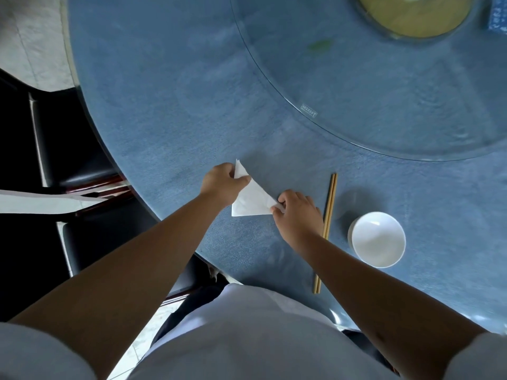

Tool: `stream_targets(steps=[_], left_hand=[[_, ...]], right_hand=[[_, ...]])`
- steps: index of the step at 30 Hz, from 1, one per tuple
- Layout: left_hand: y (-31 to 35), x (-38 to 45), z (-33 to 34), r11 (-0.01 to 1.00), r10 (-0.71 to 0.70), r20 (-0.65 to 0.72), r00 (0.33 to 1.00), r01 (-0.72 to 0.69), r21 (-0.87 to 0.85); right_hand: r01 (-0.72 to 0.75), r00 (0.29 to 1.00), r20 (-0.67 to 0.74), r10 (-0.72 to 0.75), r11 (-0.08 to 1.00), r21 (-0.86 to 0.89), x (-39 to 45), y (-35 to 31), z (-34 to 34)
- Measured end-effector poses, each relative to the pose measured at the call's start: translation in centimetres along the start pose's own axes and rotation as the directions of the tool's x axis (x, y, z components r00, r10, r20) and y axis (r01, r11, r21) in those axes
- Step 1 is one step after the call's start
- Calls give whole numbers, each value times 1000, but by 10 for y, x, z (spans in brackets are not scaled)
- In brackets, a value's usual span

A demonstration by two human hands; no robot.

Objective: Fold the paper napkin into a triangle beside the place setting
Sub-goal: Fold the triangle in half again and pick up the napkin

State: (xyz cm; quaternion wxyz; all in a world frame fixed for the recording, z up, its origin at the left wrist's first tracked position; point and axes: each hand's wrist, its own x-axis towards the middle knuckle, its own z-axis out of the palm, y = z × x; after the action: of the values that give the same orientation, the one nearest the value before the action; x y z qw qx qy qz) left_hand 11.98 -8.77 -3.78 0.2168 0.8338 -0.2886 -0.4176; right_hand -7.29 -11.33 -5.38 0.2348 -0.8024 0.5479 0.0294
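A white paper napkin (253, 198) lies on the blue table (170, 127) in a triangle shape, left of the chopsticks. My left hand (223, 185) pinches its upper corner, which sticks up past my fingers. My right hand (297, 218) pinches the right-hand corner against the table. The napkin's lower left corner lies flat and uncovered. A pair of wooden chopsticks (329, 204) runs lengthwise just right of my right hand, partly hidden under my right forearm. A white bowl (377, 238) stands right of the chopsticks.
A round glass turntable (370, 105) covers the table's far right, with a yellow-green dish (411, 15) on it. Dark chairs (71, 160) stand at the table's left edge. The table's rim curves close to my body.
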Motion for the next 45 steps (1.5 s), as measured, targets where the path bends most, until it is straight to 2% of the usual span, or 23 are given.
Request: stream_targets(steps=[2, 5, 8, 10, 14, 16, 20, 25, 31, 38, 42, 45], left_hand=[[0, -3, 0, 999, 41, 12, 999, -42, 22], [1, -9, -4, 996, 71, 57, 996, -68, -62], [1, -17, -13, 981, 100, 120, 988, -78, -176], [2, -23, -20, 958, 156, 178, 972, -105, -268], [6, -31, -35, 912, 246, 234, 941, -143, -383], [10, -35, -44, 902, 269, 249, 930, -152, -405], [17, -43, -54, 883, 313, 280, 907, -169, -439], [20, -49, -62, 881, 277, 225, 934, -153, -448], [29, -56, -68, 849, 154, 166, 974, -45, -527], [33, -71, -78, 837, 88, 170, 982, 19, -546], [35, -80, -87, 863, 96, 170, 981, 3, -504], [37, -89, -94, 836, 86, 177, 981, 26, -549]], right_hand=[[1, 1000, 23, -1, 1000, -7, 0, 1, 0], [37, 998, 42, -36, 999, -26, 2, 2, -1], [127, 988, 65, -136, 982, 138, 10, -1, -9], [175, 964, 146, -222, 944, 281, 17, -6, -16], [100, 929, 256, -266, 850, 517, 22, -18, -29], [78, 916, 294, -274, 839, 538, 21, -25, -35], [-57, 891, 386, -240, 784, 618, 17, -31, -38], [-181, 871, 425, -245, 645, 743, -1, -37, -45], [-251, 884, 411, -223, 517, 818, -36, -50, -63], [-251, 933, 349, -90, 532, 808, -72, -63, -72], [-283, 931, 359, -68, 490, 825, -92, -73, -74], [-288, 936, 348, -51, 460, 840, -103, -81, -76]])
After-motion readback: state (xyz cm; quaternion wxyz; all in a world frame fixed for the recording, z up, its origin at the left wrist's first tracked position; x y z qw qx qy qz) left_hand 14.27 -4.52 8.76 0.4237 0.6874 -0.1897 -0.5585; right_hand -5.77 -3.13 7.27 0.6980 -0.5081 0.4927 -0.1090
